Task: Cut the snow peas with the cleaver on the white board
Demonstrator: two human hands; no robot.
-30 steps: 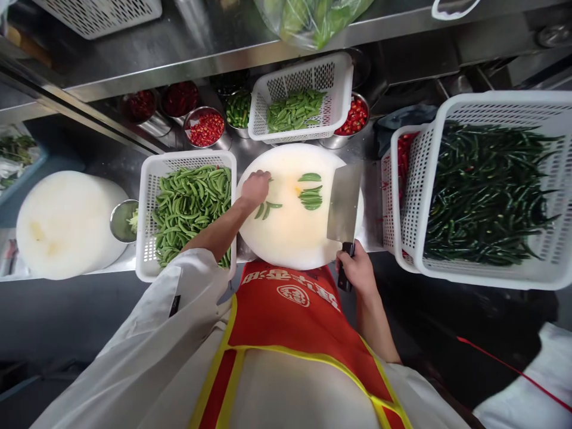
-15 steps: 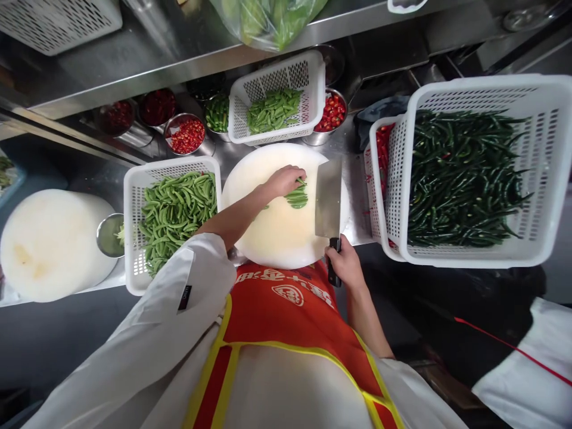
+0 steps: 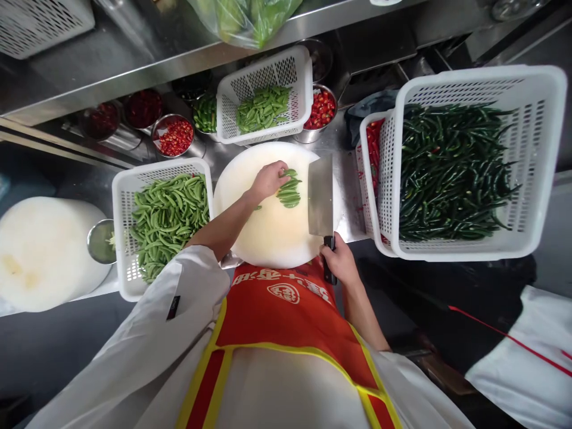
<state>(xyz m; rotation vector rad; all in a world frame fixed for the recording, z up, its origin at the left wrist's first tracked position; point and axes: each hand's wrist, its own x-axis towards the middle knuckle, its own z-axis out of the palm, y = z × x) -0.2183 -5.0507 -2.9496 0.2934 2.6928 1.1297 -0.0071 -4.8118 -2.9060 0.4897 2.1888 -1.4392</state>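
Note:
Several green pea pods [image 3: 289, 192] lie in a stacked row on the round white cutting board [image 3: 263, 238]. My left hand [image 3: 269, 180] is at the left end of the upper pods, fingers bent and slightly apart, fingertips touching or very near them. My right hand [image 3: 342, 261] is closed around the black handle of a cleaver [image 3: 320, 196]. Its broad blade lies flat over the board's right side, to the right of the pods, with a gap between them. A small green piece [image 3: 258, 207] shows beside my left wrist.
A white basket of pea pods [image 3: 117, 238] stands left of the board, another basket [image 3: 263, 138] behind it. Right is a large basket of dark green chillies [image 3: 549, 161]. Metal bowls of cut red chillies [image 3: 176, 136] line the back under a steel shelf [image 3: 147, 83]. A second board [image 3: 49, 250] is far left.
My left hand has drawn back to the left, and more of the upper pods now shows in the row. The right hand and cleaver keep their place; the whole view has shifted slightly.

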